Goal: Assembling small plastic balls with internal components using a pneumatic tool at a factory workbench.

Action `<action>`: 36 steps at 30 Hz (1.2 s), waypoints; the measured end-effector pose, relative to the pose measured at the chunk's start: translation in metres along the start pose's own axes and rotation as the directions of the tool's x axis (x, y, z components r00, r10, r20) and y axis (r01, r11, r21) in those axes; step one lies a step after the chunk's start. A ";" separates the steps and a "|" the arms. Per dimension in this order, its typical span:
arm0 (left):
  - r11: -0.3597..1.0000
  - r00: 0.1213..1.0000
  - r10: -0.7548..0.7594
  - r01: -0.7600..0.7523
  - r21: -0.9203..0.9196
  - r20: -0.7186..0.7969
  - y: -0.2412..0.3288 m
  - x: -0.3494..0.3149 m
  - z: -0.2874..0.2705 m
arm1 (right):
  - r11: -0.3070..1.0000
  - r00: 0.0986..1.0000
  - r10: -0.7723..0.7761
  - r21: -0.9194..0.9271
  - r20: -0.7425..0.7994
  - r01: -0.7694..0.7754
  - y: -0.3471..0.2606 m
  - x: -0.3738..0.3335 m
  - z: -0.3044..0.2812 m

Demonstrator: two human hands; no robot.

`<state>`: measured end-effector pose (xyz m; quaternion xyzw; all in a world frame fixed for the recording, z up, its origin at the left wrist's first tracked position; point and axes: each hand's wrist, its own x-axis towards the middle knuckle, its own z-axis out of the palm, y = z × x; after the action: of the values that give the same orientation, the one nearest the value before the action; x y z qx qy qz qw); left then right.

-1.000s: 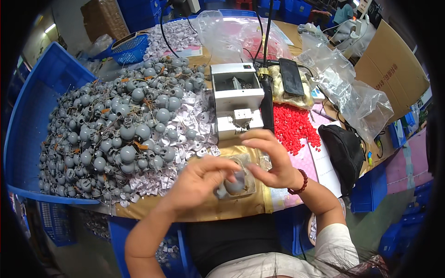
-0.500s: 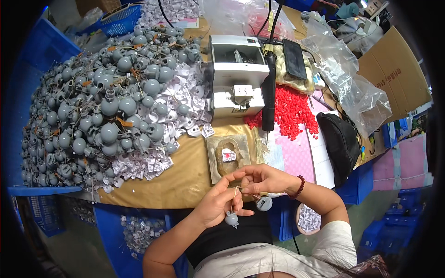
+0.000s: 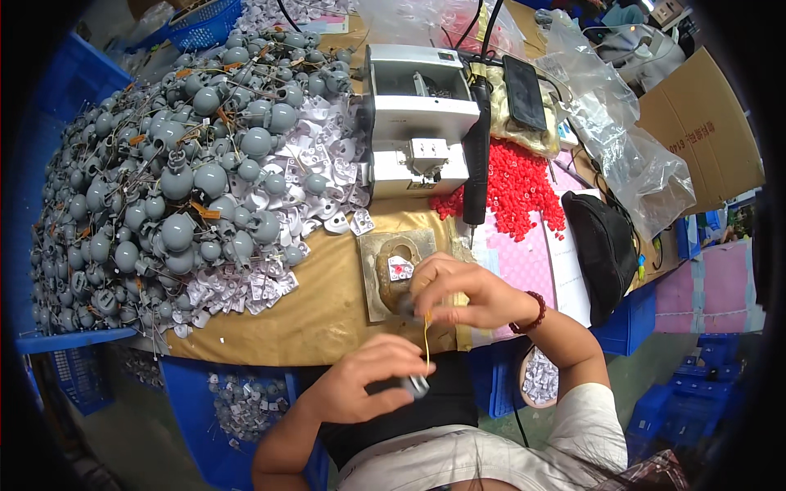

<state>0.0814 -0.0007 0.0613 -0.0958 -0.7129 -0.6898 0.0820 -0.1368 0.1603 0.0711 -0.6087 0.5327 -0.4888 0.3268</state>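
Note:
My right hand (image 3: 471, 296) is at the near right corner of a metal fixture block (image 3: 372, 304), closed on a grey ball-shaped part (image 3: 407, 306) that looks dark and blurred under the fingers. Lower and to the left, in front of the table edge, my left hand (image 3: 364, 383) grips a second grey ball-shaped part (image 3: 417, 386) between thumb and fingers. A thin yellow wire (image 3: 427, 342) hangs between the two hands and seems to join the parts. In the block's hollow sits a white plastic piece (image 3: 399, 268) with a red bit on it.
A big heap of grey ball-shaped parts (image 3: 176, 182) with wires covers the left, beside white plastic pieces (image 3: 246, 286). A white machine (image 3: 422, 114) stands behind the block. An upright black electric screwdriver (image 3: 476, 155), red pieces (image 3: 524, 188) and a black pouch (image 3: 599, 254) lie rightward.
My hands have drawn apart: the right moved up to the block with one grey part, the left lower and leftward with the other. The yellow wire now shows stretched between them.

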 end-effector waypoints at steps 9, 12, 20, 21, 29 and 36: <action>0.798 0.956 0.205 -0.039 0.601 -0.211 -0.012 0.022 0.007 | 0.774 0.980 0.139 0.602 0.144 -0.198 -0.009 -0.007 0.020; 0.884 0.975 0.139 -0.043 0.466 -0.173 -0.021 0.016 0.007 | 0.424 0.949 0.218 0.854 0.227 -0.302 -0.006 -0.010 0.022; 0.979 0.969 0.013 0.037 0.200 -0.245 -0.019 0.005 0.013 | 0.703 0.969 0.219 0.671 0.114 -0.237 -0.004 -0.010 0.024; 0.977 0.959 0.027 0.035 0.211 -0.283 -0.018 0.003 0.015 | 0.834 0.982 0.174 0.519 0.075 -0.188 -0.005 -0.007 0.021; 0.629 0.907 0.394 -0.148 0.763 -0.149 -0.009 -0.001 0.015 | 0.680 0.832 0.550 0.619 -0.075 -0.394 -0.008 0.004 0.015; 0.803 0.929 0.022 0.204 0.560 -0.369 -0.029 0.003 0.015 | 0.951 0.943 0.252 -0.126 -0.217 -0.283 0.036 0.008 0.006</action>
<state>0.0712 0.0136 0.0334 0.0961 -0.8680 -0.4434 0.2018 -0.1437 0.1441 0.0378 -0.5021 0.6770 -0.4550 0.2871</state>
